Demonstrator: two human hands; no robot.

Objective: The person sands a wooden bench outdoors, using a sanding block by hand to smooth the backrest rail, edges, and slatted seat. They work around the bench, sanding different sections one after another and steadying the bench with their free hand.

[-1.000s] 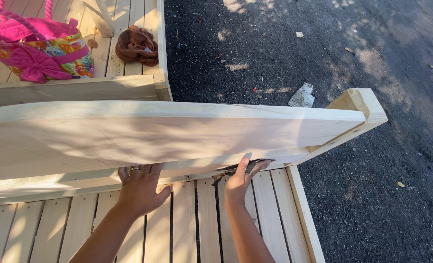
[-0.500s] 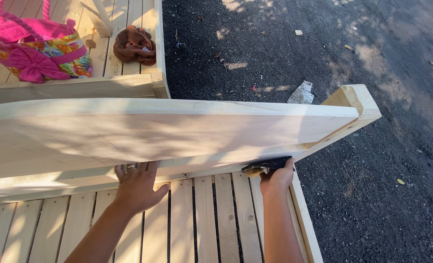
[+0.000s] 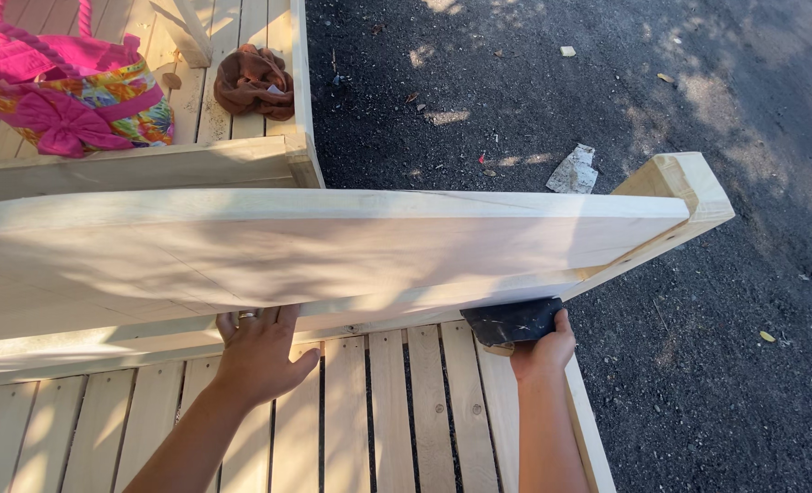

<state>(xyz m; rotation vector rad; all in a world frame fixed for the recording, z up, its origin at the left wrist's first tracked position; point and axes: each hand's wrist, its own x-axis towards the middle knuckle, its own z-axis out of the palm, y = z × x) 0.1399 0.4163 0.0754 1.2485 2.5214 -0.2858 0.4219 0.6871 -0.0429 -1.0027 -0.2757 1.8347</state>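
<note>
Pressing: left hand (image 3: 260,351) lies flat, fingers spread, on the lower rail under the pale wooden panel (image 3: 333,246).
Right hand: right hand (image 3: 543,351) has fingers curled around a dark sanding block (image 3: 513,320), held against the panel's bottom edge near the corner post (image 3: 684,183).
Below: slatted wooden base (image 3: 378,411).
Behind: pink floral bag (image 3: 68,91), brown cloth (image 3: 255,80).

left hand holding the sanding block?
No: the left hand lies flat on the pale wooden panel; the right hand grips the dark sanding block.
</note>
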